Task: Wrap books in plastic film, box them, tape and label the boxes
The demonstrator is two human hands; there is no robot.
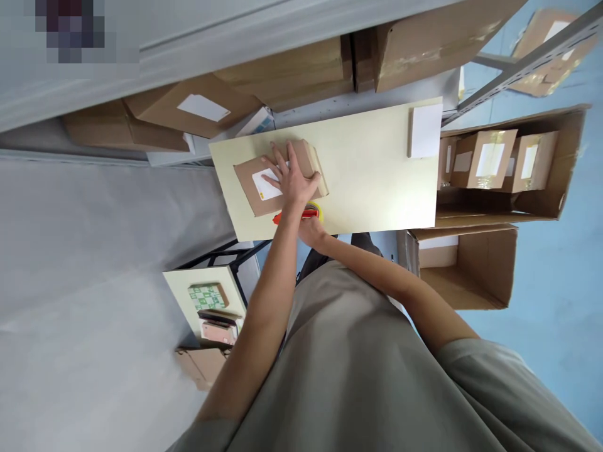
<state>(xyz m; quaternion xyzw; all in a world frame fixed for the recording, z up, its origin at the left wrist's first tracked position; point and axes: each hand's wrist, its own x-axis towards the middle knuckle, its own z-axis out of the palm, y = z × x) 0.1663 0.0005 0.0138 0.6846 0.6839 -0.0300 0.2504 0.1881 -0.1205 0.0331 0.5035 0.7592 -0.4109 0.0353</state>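
A small brown cardboard box [247, 183] with a white label lies on the pale tabletop [372, 188], towards its left end. My left hand [294, 181] rests on the box, fingers spread, partly covering the label. Just below the box, at the near edge of the table, my right hand [311, 232] is wrapped round a red tape dispenser [308, 213] that carries a yellow-rimmed roll. My left forearm crosses in front of part of the dispenser.
A white pad or flat box [425, 131] lies at the table's right end. Shelved cartons [287, 72] stand behind. At the right are a large carton [572, 160] holding smaller boxes and an open carton [485, 270]. A small side table [181, 289] bears several boxes.
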